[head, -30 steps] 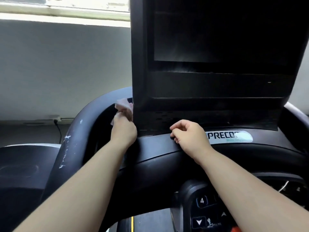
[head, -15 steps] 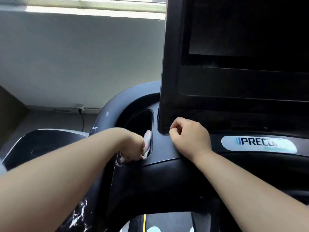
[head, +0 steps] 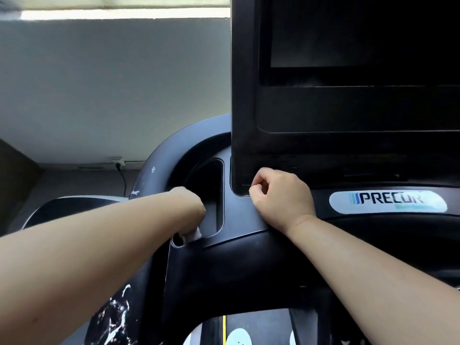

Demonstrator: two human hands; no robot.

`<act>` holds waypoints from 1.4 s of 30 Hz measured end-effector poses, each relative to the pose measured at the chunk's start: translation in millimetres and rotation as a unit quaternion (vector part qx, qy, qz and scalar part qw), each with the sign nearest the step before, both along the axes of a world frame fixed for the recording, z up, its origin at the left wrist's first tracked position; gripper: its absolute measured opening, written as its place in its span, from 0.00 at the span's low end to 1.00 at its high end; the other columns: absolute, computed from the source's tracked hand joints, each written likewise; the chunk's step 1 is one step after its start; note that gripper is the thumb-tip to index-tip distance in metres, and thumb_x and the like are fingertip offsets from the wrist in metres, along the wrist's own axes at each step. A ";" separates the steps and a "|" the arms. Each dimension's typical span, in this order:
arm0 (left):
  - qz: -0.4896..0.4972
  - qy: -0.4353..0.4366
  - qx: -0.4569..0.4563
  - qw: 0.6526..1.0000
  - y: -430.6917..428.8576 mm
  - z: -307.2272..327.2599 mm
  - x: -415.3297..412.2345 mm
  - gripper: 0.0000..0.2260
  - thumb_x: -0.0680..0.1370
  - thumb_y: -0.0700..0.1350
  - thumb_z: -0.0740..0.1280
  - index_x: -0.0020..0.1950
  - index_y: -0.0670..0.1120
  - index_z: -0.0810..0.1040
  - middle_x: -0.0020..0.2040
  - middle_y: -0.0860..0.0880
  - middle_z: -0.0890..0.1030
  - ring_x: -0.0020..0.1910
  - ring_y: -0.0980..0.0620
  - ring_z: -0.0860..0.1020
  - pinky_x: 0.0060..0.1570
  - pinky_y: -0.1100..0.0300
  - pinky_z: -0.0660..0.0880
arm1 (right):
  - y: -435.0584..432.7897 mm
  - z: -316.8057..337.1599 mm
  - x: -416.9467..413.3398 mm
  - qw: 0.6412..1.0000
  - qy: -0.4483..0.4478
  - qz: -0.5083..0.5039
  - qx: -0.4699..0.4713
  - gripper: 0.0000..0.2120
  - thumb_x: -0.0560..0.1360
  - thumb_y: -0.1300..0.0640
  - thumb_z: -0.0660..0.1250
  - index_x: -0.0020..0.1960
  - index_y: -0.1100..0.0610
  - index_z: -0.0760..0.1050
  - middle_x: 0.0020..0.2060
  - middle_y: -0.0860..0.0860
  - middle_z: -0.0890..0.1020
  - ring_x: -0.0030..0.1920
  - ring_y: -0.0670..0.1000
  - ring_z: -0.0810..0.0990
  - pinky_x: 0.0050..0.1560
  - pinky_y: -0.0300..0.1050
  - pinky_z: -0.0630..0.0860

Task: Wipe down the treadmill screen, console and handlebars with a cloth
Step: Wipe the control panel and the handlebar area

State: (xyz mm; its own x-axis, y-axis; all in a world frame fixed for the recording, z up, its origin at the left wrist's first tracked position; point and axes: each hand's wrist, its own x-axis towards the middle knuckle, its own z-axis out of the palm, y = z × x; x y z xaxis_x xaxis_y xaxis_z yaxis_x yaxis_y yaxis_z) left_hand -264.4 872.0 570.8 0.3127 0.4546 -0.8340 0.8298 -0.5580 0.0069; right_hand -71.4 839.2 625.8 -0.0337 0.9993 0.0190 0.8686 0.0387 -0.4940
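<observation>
The black treadmill console (head: 244,247) fills the lower middle, with its dark screen (head: 348,33) standing upright at the top right. My left hand (head: 191,210) reaches down into the recessed pocket (head: 211,190) left of the screen and grips a pale cloth (head: 195,235), of which only a small corner shows. My right hand (head: 281,195) rests on the console at the screen's lower left corner with its fingers curled and nothing in them. The curved black handlebar (head: 159,160) arcs behind the pocket.
A Precor badge (head: 388,201) sits on the console right of my right hand. A white wall (head: 112,83) with a plugged socket (head: 118,162) stands behind. The scuffed left side rail (head: 114,319) and the belt (head: 249,329) lie below.
My left hand went from the screen's left edge down into the recessed pocket and has pushed deeper, hiding most of the cloth. My right hand stayed in place while the view shifted left.
</observation>
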 end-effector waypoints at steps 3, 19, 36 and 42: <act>0.104 0.080 0.018 0.991 -0.7 17.9 15.2 0.05 0.77 0.46 0.65 0.52 0.52 0.77 0.43 0.48 0.77 0.45 0.44 0.73 0.46 0.59 0.71 | -0.5 0.0 0.6 1.000 0.003 0.003 0.003 0.05 0.72 0.54 0.61 0.42 0.51 0.76 0.37 0.47 0.80 0.40 0.51 0.76 0.42 0.44 0.72; 0.124 -0.040 -0.014 0.991 -13.6 8.5 -4.6 0.11 0.76 0.38 0.58 0.47 0.50 0.77 0.50 0.44 0.80 0.42 0.46 0.76 0.45 0.57 0.72 | -3.1 -1.1 -0.7 1.000 -0.001 0.001 0.008 0.05 0.71 0.54 0.60 0.41 0.51 0.75 0.35 0.47 0.79 0.38 0.51 0.76 0.40 0.43 0.71; 0.222 -0.064 0.038 0.972 -20.4 91.5 31.5 0.10 0.78 0.45 0.61 0.50 0.42 0.79 0.43 0.42 0.83 0.33 0.48 0.77 0.29 0.63 0.74 | -2.3 3.7 7.9 0.993 0.113 -0.025 -0.028 0.09 0.73 0.54 0.59 0.39 0.52 0.77 0.32 0.48 0.80 0.37 0.51 0.78 0.37 0.43 0.73; 0.235 -0.271 0.140 0.923 -22.8 156.4 95.6 0.10 0.75 0.55 0.65 0.49 0.50 0.77 0.39 0.50 0.83 0.36 0.51 0.82 0.33 0.64 0.75 | -6.5 43.2 67.6 0.785 0.565 -0.127 -0.217 0.21 0.82 0.47 0.53 0.51 0.59 0.80 0.46 0.56 0.84 0.44 0.52 0.80 0.47 0.46 0.77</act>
